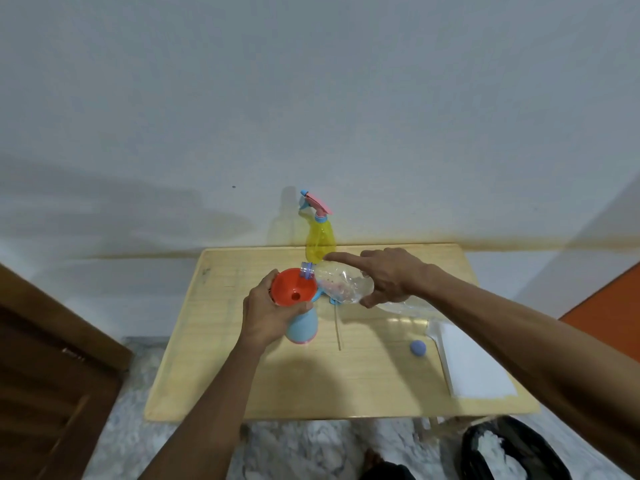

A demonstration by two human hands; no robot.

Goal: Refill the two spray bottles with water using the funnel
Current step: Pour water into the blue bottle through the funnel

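A light blue spray bottle (302,328) without its sprayer head stands on the wooden table (363,375). A red funnel (293,292) sits in its neck. My left hand (266,315) grips the blue bottle's neck just under the funnel. My right hand (388,276) holds a clear plastic water bottle (341,284) tipped on its side, its mouth over the funnel's rim. A yellow spray bottle (320,242) with a pink and blue sprayer head stands upright at the table's far edge. A blue sprayer part (333,300) lies partly hidden under the clear bottle.
A small blue cap (418,348) lies on the table to the right, beside a white folded cloth (474,365) at the right edge. A thin tube (337,329) lies on the table. A black bin (502,448) stands on the floor, a dark wooden door (45,375) at left.
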